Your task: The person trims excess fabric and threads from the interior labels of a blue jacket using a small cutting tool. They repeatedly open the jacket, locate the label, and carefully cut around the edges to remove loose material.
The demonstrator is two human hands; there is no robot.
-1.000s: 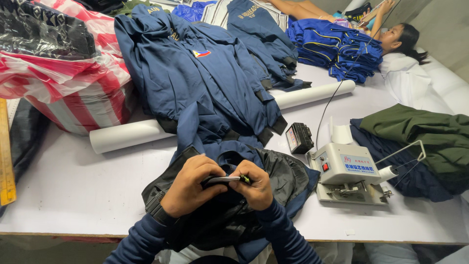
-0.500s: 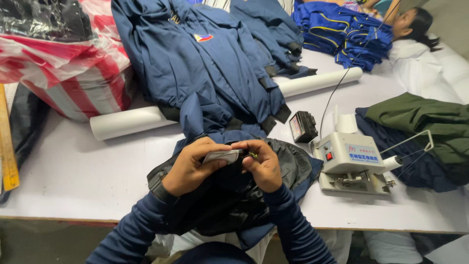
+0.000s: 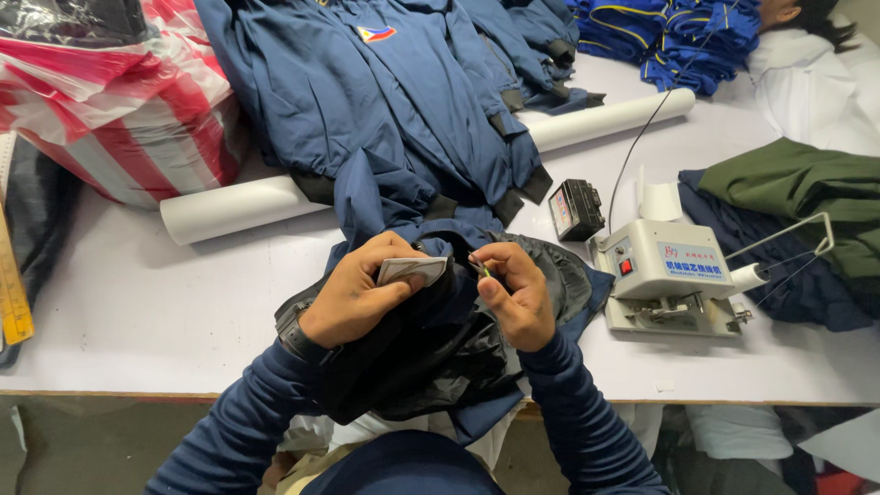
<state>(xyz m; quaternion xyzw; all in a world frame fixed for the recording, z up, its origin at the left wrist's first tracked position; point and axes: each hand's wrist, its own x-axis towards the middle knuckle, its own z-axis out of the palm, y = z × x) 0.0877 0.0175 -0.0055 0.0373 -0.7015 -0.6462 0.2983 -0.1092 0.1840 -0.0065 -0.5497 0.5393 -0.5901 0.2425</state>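
Observation:
My left hand [image 3: 362, 289] grips a small grey-white label tag [image 3: 412, 269] together with the dark lining of a navy jacket [image 3: 440, 357] bunched at the table's near edge. My right hand [image 3: 513, 293] pinches a thin greenish thread or needle tip [image 3: 484, 269] just to the right of the tag, fingers closed. Both hands sit close together above the jacket. Dark blue sleeves cover both forearms.
A pile of blue jackets [image 3: 394, 110] lies over a long white roll [image 3: 238, 206]. A white bobbin-winding machine [image 3: 665, 275] with a black box [image 3: 576, 209] stands right. A red-striped plastic bag [image 3: 110, 101] sits left, a yellow ruler [image 3: 11, 284] at the left edge. Another person lies at the far right [image 3: 807, 46].
The tag has turned from edge-on between both hands to lying in my left fingers. My right hand has drawn slightly away, pinching a thread. The view has tilted closer.

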